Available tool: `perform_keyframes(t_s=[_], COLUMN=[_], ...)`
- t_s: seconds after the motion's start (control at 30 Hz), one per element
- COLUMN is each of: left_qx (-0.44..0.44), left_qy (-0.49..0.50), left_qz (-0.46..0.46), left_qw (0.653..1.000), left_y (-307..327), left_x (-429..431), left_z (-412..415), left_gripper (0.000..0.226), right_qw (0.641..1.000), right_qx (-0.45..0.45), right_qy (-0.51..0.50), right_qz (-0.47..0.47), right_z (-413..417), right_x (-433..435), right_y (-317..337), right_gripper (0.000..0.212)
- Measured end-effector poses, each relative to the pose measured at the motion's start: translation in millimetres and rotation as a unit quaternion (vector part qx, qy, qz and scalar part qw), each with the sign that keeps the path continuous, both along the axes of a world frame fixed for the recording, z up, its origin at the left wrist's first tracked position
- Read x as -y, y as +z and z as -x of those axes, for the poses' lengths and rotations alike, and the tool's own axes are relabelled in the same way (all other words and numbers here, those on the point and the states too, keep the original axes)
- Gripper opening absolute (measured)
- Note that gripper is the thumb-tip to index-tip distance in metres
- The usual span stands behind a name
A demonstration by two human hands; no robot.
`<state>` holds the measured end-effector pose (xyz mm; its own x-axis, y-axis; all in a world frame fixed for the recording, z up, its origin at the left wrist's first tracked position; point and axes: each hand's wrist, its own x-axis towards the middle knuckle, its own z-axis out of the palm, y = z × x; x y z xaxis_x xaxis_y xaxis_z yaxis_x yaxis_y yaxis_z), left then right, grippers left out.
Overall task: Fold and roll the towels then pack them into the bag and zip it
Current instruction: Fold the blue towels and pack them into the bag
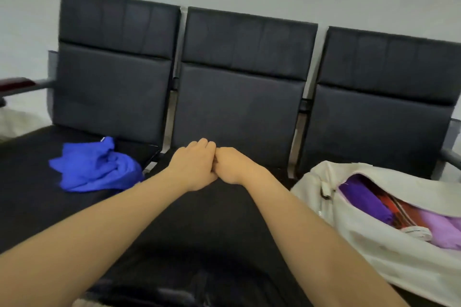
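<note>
My left hand [197, 164] and my right hand [232, 166] meet knuckle to knuckle at the back of the middle seat, fingers curled downward. They appear to grip the far edge of a black towel [199, 232], which runs from the hands toward me and is hard to tell apart from the black seat. On the left seat lies a crumpled blue towel [94, 169]. A white bag [374, 252] lies on the right seat with its zip open. A dark purple roll [366, 199], a red striped towel [396, 209] and a lilac towel [441, 229] show inside it.
A row of three black padded chairs [239, 99] stands against a pale wall. A dark red armrest [17, 83] sticks out at the far left. Metal frame bars separate the seats.
</note>
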<state>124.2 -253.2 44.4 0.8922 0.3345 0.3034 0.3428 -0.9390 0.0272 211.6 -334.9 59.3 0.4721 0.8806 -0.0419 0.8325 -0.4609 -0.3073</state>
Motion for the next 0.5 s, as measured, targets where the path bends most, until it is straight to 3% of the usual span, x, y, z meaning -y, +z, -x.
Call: perform_keyframes(t_s=[0.13,0.27,0.4,0.5], left_qx=[-0.020,-0.039,-0.102,-0.096], left_qy=[0.079,0.164,0.227,0.256], left_qz=[0.065,0.095,0.111,0.130], left_qw=[0.995,0.981,0.962,0.953], left_y=[-43,-92,-139,-170], left_x=[-69,-134,-192,-235], left_z=[50,93,125,140], left_gripper=[0.045,0.034,0.031,0.039], right_qw=[0.998,0.992,0.983,0.977], right_qx=[0.002,0.010,0.031,0.049], right_qy=[0.060,0.106,0.124,0.129], right_qz=[0.024,0.068,0.130,0.160], right_z=[43,85,113,119], right_x=[-80,-147,-189,-206], right_y=[-38,-76,-111,-130], right_gripper=[0.024,0.033,0.035,0.040])
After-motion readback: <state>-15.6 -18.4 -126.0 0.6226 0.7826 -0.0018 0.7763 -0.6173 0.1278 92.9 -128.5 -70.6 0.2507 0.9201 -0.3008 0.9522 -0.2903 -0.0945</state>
